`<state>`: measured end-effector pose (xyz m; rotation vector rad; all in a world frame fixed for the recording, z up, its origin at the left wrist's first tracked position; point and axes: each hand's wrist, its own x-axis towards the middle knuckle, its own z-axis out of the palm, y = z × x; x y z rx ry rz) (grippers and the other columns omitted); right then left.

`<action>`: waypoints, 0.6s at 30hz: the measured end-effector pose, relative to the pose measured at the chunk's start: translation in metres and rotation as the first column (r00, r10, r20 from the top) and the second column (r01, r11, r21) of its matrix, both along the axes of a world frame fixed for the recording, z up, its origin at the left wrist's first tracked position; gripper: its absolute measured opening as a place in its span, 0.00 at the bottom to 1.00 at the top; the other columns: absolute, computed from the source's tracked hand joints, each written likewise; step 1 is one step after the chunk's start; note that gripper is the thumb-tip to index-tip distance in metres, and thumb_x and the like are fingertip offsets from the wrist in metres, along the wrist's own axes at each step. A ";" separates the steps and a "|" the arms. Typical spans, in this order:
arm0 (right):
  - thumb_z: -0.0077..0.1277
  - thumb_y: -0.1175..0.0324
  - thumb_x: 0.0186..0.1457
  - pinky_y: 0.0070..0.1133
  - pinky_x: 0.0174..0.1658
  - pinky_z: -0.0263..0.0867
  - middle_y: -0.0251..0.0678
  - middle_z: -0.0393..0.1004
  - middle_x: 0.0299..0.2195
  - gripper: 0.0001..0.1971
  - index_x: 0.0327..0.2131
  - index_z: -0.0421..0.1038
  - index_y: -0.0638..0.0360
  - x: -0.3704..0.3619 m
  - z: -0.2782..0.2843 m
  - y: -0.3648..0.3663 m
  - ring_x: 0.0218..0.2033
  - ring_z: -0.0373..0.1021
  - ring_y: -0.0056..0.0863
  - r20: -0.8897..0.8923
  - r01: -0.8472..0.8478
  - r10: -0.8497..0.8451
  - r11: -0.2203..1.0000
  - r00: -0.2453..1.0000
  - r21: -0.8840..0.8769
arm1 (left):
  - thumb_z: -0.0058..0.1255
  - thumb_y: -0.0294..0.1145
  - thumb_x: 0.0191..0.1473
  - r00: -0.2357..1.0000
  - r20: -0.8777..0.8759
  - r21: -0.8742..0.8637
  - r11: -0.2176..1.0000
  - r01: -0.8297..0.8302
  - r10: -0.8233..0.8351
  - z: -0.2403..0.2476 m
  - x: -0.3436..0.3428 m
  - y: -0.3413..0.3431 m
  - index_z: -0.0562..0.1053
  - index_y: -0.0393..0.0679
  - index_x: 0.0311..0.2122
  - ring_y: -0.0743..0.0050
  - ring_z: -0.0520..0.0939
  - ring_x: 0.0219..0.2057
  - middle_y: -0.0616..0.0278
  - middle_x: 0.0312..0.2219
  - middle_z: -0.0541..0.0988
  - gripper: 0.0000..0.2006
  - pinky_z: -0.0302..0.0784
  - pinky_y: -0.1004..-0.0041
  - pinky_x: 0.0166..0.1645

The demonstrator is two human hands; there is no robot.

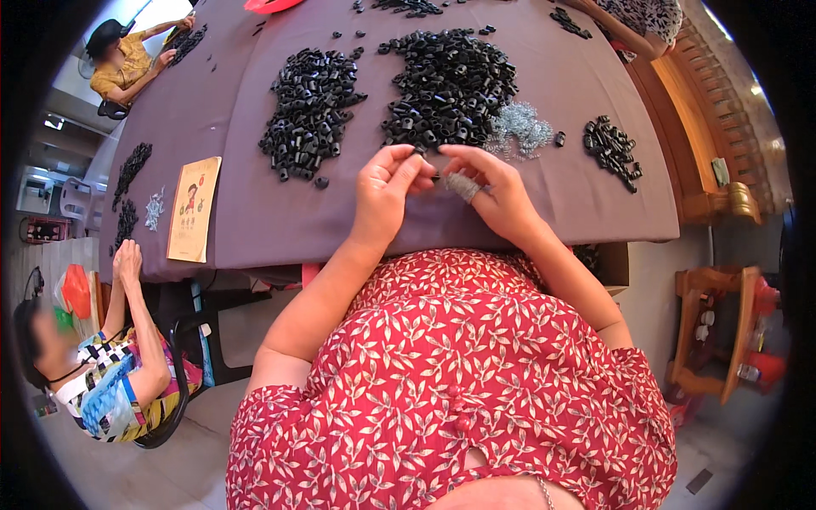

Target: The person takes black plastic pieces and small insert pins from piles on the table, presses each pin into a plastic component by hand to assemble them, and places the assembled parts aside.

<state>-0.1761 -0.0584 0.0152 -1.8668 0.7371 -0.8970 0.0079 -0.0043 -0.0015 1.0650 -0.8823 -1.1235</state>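
- Pinching a small black plastic part (435, 178) between both hands at the near edge of the table (255, 221); left hand (387, 191) and right hand (493, 191) drawn together, fingertips meeting on the part, which is mostly hidden by them.
- Wrapped finger (463, 187) on right hand, grey tape or a guard; cannot tell which.
- Judged best handling: keep the part low over the purple table cloth so a dropped piece stays close; hold steady with one hand, seat the piece with the other; draw the next spring from the near rim of the spring heap rather than digging, since springs tangle.
- Counts, all taken from the held part:
- Two big heaps of black plastic parts just beyond it, one beyond-left (310, 110), one straight beyond (449, 85); pieces too many to count.
- One heap of small metal springs (518, 129) beyond-right, touching the second black heap.
- One smaller black cluster (612, 151) farther right.
- One printed card (194, 208) well to the left.
- Three other people at the table: one far beyond-left (127, 59), one near-left (110, 374), one far beyond-right (637, 21), only partly in view.
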 end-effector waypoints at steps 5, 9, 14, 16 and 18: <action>0.51 0.81 0.49 0.27 0.40 0.69 0.41 0.74 0.35 0.17 0.45 0.74 0.61 -0.002 -0.001 -0.011 0.36 0.73 0.38 -0.151 0.012 -0.042 0.981 0.988 -0.194 | 0.49 0.30 0.63 0.989 -0.138 -0.026 0.998 -0.062 0.058 -0.005 0.006 -0.003 0.71 0.37 0.44 0.77 0.81 0.28 0.57 0.32 0.81 0.08 0.76 0.80 0.35; 0.55 0.77 0.45 0.33 0.41 0.70 0.40 0.73 0.36 0.15 0.40 0.74 0.60 0.012 -0.004 -0.009 0.38 0.72 0.45 -0.298 -0.121 -0.002 0.911 0.955 -0.393 | 0.49 0.29 0.62 0.993 -0.106 -0.027 0.998 -0.053 0.050 -0.005 0.006 -0.004 0.71 0.37 0.44 0.77 0.80 0.28 0.57 0.32 0.82 0.09 0.76 0.80 0.35; 0.55 0.77 0.42 0.34 0.38 0.71 0.39 0.70 0.34 0.14 0.36 0.72 0.57 0.028 -0.006 -0.009 0.36 0.72 0.43 -0.403 -0.094 -0.126 0.869 0.907 -0.486 | 0.49 0.29 0.62 0.993 -0.111 -0.028 0.999 -0.038 0.035 -0.006 0.007 -0.003 0.71 0.38 0.44 0.78 0.80 0.28 0.57 0.32 0.82 0.08 0.75 0.81 0.35; 0.56 0.76 0.42 0.34 0.37 0.71 0.39 0.70 0.33 0.14 0.36 0.72 0.57 0.029 -0.008 -0.010 0.36 0.72 0.43 -0.425 -0.074 -0.160 0.872 0.891 -0.484 | 0.49 0.29 0.62 0.995 -0.096 -0.015 1.000 -0.023 0.021 -0.007 0.007 -0.003 0.71 0.38 0.44 0.78 0.80 0.28 0.58 0.32 0.82 0.08 0.75 0.81 0.36; 0.53 0.79 0.44 0.31 0.34 0.70 0.38 0.72 0.33 0.17 0.41 0.73 0.58 0.027 -0.009 -0.011 0.32 0.73 0.37 -0.408 -0.054 -0.178 0.866 0.896 -0.497 | 0.49 0.29 0.62 0.996 -0.088 -0.015 1.000 -0.016 0.015 -0.006 0.006 -0.003 0.72 0.39 0.44 0.78 0.81 0.29 0.58 0.33 0.82 0.08 0.76 0.80 0.36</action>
